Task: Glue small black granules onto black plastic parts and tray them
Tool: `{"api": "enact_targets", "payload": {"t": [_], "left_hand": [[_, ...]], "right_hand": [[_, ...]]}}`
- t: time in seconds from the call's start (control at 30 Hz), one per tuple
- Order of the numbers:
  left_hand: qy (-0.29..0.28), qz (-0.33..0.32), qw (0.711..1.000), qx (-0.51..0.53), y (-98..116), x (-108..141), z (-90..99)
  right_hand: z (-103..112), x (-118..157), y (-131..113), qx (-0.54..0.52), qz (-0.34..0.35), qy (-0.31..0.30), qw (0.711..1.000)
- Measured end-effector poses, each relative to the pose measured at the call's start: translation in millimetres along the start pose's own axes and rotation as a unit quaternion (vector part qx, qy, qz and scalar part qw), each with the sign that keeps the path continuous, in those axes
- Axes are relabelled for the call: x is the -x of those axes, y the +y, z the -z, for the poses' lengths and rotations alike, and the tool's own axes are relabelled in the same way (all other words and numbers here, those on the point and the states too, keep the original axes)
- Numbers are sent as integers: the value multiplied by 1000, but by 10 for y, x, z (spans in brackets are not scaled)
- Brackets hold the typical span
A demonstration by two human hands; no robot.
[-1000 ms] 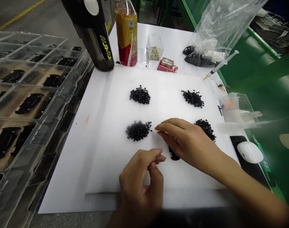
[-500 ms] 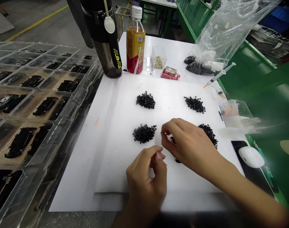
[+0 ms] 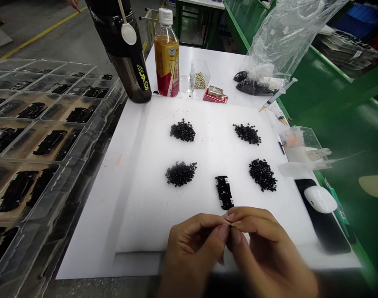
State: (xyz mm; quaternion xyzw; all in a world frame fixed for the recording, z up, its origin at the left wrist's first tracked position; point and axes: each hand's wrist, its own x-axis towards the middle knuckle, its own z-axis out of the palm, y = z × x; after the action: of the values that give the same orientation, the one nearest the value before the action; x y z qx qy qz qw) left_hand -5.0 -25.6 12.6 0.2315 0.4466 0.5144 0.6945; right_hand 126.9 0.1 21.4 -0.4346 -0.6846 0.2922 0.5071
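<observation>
My left hand (image 3: 193,248) and my right hand (image 3: 263,244) meet at the near edge of a white foam sheet (image 3: 139,215). Their fingertips pinch a tiny black piece (image 3: 231,225) between them. Just beyond the fingers, a narrow black plastic part (image 3: 224,192) lies flat on the foam. Four heaps of small black pieces sit in a rough square: far left (image 3: 183,130), far right (image 3: 247,134), near left (image 3: 180,174) and near right (image 3: 262,175). Neither hand touches a heap.
Clear trays (image 3: 43,140) holding black parts stand left of the sheet. Along the far edge are a drink bottle (image 3: 166,58), a black tumbler (image 3: 128,70), a small clear box (image 3: 199,78) and a red packet (image 3: 215,95). A syringe (image 3: 277,94), plastic bag (image 3: 277,45) and white mouse (image 3: 320,199) lie right.
My right hand has drawn back from above the near right heap toward my left hand, uncovering the black plastic part. The fingertips of both hands now meet, and the view has shifted slightly.
</observation>
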Motion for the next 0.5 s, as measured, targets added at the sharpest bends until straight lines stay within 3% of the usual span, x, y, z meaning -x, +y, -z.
{"api": "enact_targets", "payload": {"t": [0.07,0.17,0.33,0.43,0.5], "left_hand": [[1,-11,1000,-21,9,21,-6],[6,-58,993,-103,63,29,-27],[6,-104,964,-246,139,-4,-58],[-14,-113,944,-309,171,-26,-66],[-28,-110,936,-334,200,-36,-71]], "right_hand": [[74,-18,-15,-6,-7,-25,1000],[260,-60,-14,51,42,-113,991],[584,-68,-28,208,114,-230,944],[654,-38,-38,240,160,-225,931],[640,-7,-21,238,159,-192,939]]}}
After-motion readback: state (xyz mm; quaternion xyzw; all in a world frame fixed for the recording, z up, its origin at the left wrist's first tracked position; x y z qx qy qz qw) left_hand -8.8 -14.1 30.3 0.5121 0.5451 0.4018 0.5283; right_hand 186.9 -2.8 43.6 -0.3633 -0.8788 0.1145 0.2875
